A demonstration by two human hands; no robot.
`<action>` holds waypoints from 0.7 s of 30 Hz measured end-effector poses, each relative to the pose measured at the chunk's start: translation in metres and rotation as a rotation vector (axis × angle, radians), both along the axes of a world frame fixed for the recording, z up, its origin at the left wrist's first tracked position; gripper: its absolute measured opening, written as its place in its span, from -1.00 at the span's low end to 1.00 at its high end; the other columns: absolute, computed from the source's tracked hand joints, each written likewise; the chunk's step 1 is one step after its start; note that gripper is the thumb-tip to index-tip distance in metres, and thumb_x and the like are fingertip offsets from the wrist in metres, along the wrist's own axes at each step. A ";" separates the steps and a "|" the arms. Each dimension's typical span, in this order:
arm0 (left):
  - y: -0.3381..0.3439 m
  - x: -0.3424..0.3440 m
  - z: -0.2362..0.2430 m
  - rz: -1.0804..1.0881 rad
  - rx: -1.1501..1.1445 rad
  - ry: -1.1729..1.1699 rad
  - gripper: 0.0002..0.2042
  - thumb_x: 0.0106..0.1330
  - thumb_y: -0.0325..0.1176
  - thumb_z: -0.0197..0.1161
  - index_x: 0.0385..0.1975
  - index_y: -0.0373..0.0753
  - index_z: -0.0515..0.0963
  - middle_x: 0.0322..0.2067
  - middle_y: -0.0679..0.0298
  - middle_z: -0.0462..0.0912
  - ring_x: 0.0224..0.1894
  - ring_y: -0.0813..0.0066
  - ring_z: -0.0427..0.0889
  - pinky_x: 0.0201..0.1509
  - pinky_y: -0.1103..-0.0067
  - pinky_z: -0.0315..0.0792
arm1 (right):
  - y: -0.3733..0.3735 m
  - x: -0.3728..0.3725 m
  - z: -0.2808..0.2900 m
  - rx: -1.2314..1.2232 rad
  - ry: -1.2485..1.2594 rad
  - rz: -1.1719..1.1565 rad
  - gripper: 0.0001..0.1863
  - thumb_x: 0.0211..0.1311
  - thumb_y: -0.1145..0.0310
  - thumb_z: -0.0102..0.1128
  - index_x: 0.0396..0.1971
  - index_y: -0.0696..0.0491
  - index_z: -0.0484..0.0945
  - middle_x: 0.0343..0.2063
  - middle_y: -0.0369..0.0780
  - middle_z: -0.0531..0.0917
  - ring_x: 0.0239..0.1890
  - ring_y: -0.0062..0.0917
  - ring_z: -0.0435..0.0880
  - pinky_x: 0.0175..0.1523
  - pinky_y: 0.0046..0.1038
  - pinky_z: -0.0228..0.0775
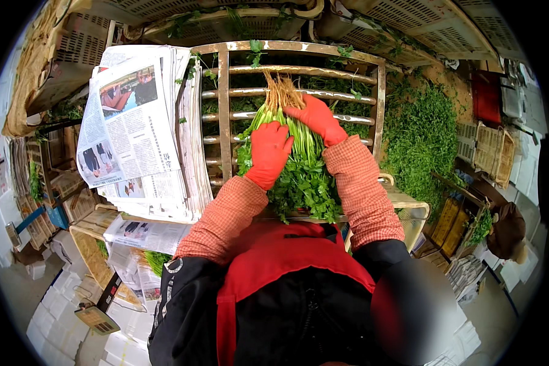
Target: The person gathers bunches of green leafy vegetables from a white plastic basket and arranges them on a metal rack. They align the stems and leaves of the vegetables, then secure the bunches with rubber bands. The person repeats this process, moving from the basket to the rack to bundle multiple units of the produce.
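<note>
A bunch of leafy green herbs (305, 177), much like coriander, lies on a metal rack (224, 85). Its brown roots point away from me and its leaves toward my body. My left hand (270, 152), in a red-orange rubber glove, is closed with curled fingers on the left side of the pale green stems. My right hand (319, 119), gloved alike, wraps the bunch's right side just below the roots. Part of the stems is hidden under both hands. Left of the rack is a thick stack of newspapers (128, 128), close to my left forearm.
Loose greens (424, 134) form a heap right of the rack. Plastic crates (402, 30) line the far side, with stray leaves on them. At lower left, a crate (91, 244) holds newspaper and another rooted bunch (157, 262). A person in brown (507, 232) is at far right.
</note>
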State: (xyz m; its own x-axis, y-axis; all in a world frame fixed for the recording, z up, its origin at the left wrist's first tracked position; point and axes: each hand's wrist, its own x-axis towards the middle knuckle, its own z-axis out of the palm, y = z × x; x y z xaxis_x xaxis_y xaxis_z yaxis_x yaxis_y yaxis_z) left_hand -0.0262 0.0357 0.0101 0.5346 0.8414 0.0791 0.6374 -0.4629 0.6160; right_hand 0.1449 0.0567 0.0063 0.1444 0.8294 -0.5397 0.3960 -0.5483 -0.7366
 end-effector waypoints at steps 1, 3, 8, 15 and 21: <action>0.000 -0.001 0.000 -0.011 -0.026 0.018 -0.72 -0.08 -0.40 0.37 -0.33 -0.25 0.54 -0.36 0.17 0.53 -0.30 0.12 0.49 -0.24 0.33 0.38 | 0.002 -0.003 0.002 -0.019 -0.091 0.042 -0.49 -0.01 0.09 0.26 -0.15 0.16 0.50 -0.32 -0.05 0.64 -0.27 -0.30 0.63 -0.11 -0.35 0.41; 0.000 -0.005 0.003 0.003 -0.048 -0.118 -0.69 -0.05 -0.37 0.37 -0.26 -0.26 0.54 -0.31 0.14 0.55 -0.25 0.08 0.50 -0.19 0.32 0.39 | 0.007 -0.010 0.014 -0.057 -0.274 0.129 -0.52 0.00 0.13 0.25 -0.16 0.17 0.48 -0.33 -0.06 0.64 -0.27 -0.28 0.64 -0.11 -0.32 0.41; 0.030 -0.038 0.008 0.259 0.174 -0.021 -0.67 0.08 -0.20 0.33 -0.27 -0.31 0.54 -0.29 0.07 0.58 -0.24 0.05 0.52 -0.17 0.32 0.41 | -0.002 0.019 -0.005 0.031 -0.010 -0.136 -0.50 -0.05 0.23 0.26 -0.10 0.21 0.53 -0.29 -0.04 0.66 -0.27 -0.29 0.64 -0.10 -0.38 0.43; 0.017 -0.031 -0.001 0.085 -0.039 0.355 -0.64 0.17 -0.05 0.24 -0.53 -0.29 0.47 -0.48 0.11 0.50 -0.36 0.12 0.50 -0.29 0.29 0.39 | 0.005 -0.001 -0.016 -0.010 -0.198 -0.114 -0.46 -0.06 0.14 0.28 -0.10 0.19 0.51 -0.25 -0.01 0.65 -0.17 -0.20 0.63 -0.03 -0.33 0.40; 0.013 -0.042 0.013 0.133 -0.233 0.347 -0.53 0.21 0.05 0.16 -0.29 -0.35 0.49 -0.33 0.03 0.56 -0.25 0.03 0.54 -0.17 0.27 0.41 | -0.050 0.040 0.021 0.094 -0.089 -0.161 -0.27 0.09 0.12 0.24 0.25 0.06 0.24 0.06 -0.02 0.51 0.10 -0.22 0.49 0.16 -0.31 0.30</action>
